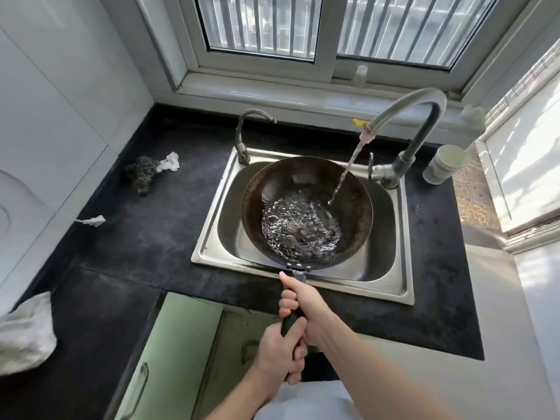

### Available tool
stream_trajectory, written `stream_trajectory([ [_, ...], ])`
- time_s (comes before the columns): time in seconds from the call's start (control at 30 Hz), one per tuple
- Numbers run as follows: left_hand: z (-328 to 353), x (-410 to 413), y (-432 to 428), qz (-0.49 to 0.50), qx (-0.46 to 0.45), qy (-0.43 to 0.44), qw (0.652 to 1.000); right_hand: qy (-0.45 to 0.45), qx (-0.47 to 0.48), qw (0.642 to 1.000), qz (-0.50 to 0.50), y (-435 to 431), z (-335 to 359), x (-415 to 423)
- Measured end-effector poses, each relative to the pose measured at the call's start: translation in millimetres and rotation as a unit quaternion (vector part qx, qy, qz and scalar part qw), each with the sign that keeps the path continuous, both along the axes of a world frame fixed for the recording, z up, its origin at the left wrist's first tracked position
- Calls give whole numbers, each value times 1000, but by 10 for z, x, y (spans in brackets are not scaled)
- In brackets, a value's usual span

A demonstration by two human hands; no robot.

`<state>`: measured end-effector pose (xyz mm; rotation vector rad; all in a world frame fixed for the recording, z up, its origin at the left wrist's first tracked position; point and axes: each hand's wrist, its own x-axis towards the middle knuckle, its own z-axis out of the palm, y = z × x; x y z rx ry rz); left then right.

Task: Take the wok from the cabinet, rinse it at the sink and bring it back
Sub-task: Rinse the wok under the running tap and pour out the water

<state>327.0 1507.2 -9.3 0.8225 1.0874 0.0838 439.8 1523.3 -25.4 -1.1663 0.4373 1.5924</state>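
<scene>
Wok: dark, round, held over the steel sink, its bowl above the basin; water pooled and churning in the lower part of the bowl; handle black, pointing toward the person.

Right hand: closed around the handle nearer the bowl, thumb laid along the top toward the rivets; left hand: closed around the handle's end, just behind the right, the two touching.

Tap: tall grey gooseneck at the sink's right rear corner; running, a thin stream falling slantwise onto the right inner wall of the wok; a yellow clip beside the spout; a second, smaller spout at the left rear corner.

Bench: black, speckled, set around the sink; on it, left of the sink, a dark scouring pad touching a crumpled white scrap; a smaller white scrap nearer the wall; a grey cloth at the left edge; stacked white cups right of the tap.

Cabinet door: pale green, standing open below the bench, left of the hands; window barred, behind the sink.
</scene>
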Motion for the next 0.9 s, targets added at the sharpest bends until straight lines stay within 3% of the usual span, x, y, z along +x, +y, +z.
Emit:
stream_trajectory([
  [0.23, 2, 193, 69, 3, 31, 15, 999, -30, 11, 998, 49, 119, -38, 180],
  [0.43, 22, 359, 117, 29, 49, 29, 998, 2, 31, 996, 85, 217, -32, 386],
  [0.63, -41, 415, 163, 48, 37, 18, 998, -125, 65, 986, 88, 269, -96, 338],
  [0.9, -72, 281, 141, 38, 32, -1, 999, -180, 61, 978, 86, 226, -71, 198],
])
